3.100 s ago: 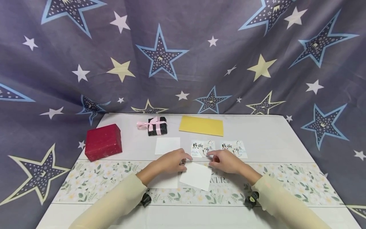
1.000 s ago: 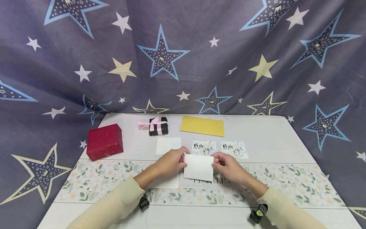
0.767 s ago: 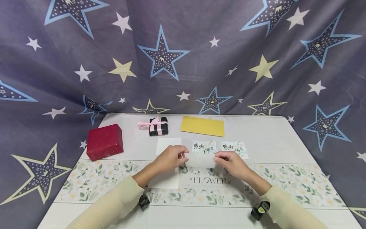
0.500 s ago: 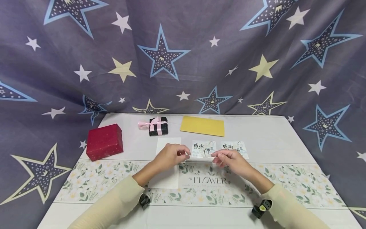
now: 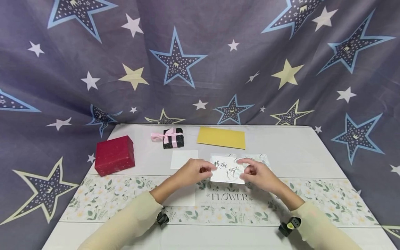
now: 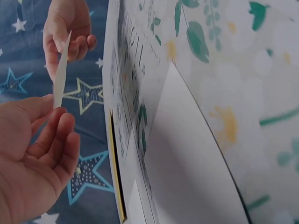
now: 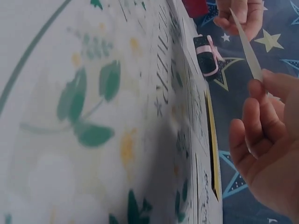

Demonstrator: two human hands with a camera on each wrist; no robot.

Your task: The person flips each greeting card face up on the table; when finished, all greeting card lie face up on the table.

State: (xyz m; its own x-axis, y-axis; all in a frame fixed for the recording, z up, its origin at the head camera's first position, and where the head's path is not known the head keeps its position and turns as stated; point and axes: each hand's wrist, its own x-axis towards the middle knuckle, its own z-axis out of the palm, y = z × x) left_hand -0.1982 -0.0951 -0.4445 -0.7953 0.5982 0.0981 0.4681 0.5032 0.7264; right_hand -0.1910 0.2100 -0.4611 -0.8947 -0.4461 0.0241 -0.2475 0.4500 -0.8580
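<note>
A white card (image 5: 227, 172) with black brush-written characters is held up above the table, its printed face showing in the head view. My left hand (image 5: 197, 171) pinches its left edge between thumb and fingers. At the opposite edge, my right hand (image 5: 260, 175) pinches it the same way. Both wrist views show the card (image 6: 62, 74) edge-on, clear of the table. Behind it lie two similar printed cards, one mostly covered by the held card, the other card (image 5: 264, 159) partly hidden by the right hand.
A blank white sheet (image 5: 183, 158) lies left of the cards, and a larger one (image 5: 182, 198) is under the left forearm. Farther back are a red box (image 5: 114, 155), a black gift box (image 5: 178, 139) with pink ribbon and a yellow envelope-like rectangle (image 5: 221, 138). A starry curtain hangs behind.
Both hands have lifted the blank-faced card off the table and turned it over, so its printed side now shows. The hands have shifted slightly to the right.
</note>
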